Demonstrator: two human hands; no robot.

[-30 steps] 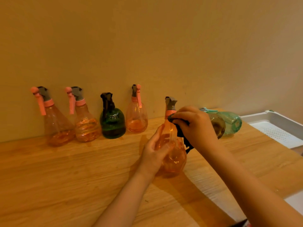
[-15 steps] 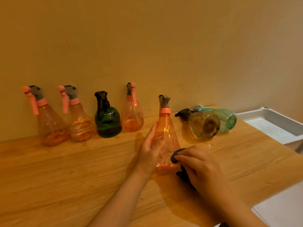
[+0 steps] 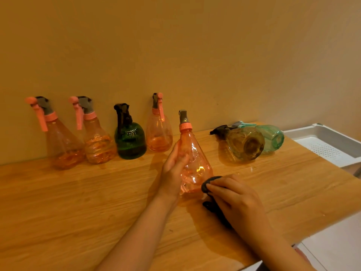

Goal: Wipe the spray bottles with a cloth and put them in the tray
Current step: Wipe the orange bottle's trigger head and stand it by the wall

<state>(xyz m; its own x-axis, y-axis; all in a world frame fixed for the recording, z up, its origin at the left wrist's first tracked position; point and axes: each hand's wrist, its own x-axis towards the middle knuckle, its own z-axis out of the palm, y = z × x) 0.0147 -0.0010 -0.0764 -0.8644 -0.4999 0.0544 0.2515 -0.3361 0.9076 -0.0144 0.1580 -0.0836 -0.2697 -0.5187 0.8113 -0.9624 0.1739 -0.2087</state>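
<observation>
Nearest the viewer, at lower right of the frame, the right hand (image 3: 239,200) is seen with its fingers curled over a dark cloth (image 3: 210,184), a wad of which is pinched at the fingertips and pressed against the lower right flank of an orange spray bottle (image 3: 195,163); the rest of the cloth trails beneath the palm onto the wooden table (image 3: 78,212). Just left of it, at centre frame, the left hand (image 3: 173,171) is wrapped round the bottle's left side, thumb across the front, so that the bottle is held steady.

The bottle stands upright on its base, its long axis running up the frame to the grey nozzle. It lies directly up and left of the right fingertips and is touched by them, so the wiping stroke is judged to run upward along that axis while the left hand holds. The base appears to be the part in hand.

Farther back, to the right, an amber bottle (image 3: 242,143) and a teal bottle (image 3: 273,137) lie on their sides, touching or nearly so. Along the wall at upper left four more bottles stand: two orange, one dark green (image 3: 130,139), one orange. The white tray (image 3: 304,133) sits at the far right edge, nearer the right hand, and no bottle is seen in its visible part.
</observation>
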